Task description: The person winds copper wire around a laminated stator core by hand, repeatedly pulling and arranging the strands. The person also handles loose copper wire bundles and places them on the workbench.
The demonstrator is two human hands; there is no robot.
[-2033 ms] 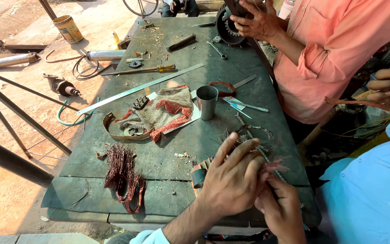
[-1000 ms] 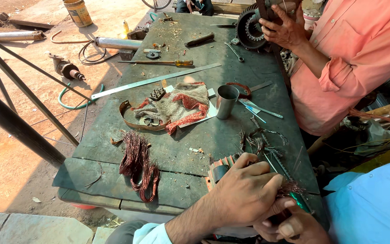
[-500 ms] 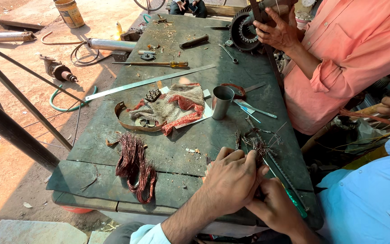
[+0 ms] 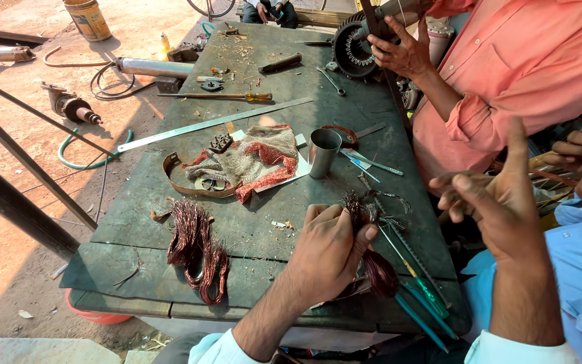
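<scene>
My left hand (image 4: 328,253) is clamped down on a bundle of copper winding wire (image 4: 375,266) near the 5 o'clock edge of the green workbench (image 4: 257,222). Fingers curled tight, thumb over the top. The frayed end pokes out past my knuckles toward 12 o'clock, and the dark reddish loop hangs out by my thumb at 4 o'clock. How much wire is under my palm I honestly can't tell, the hand covers it.

My right hand (image 4: 500,202) is up in the air at 3 o'clock from the left, fingers spread loose, holding nothing.

A second copper coil (image 4: 197,246) lies at 9 o'clock from my left hand, well apart. The green-handled screwdriver (image 4: 415,283) sits just beside the wire at 4 o'clock. A steel cup (image 4: 322,152) stands at 12 o'clock, next to a rag (image 4: 254,162).
</scene>
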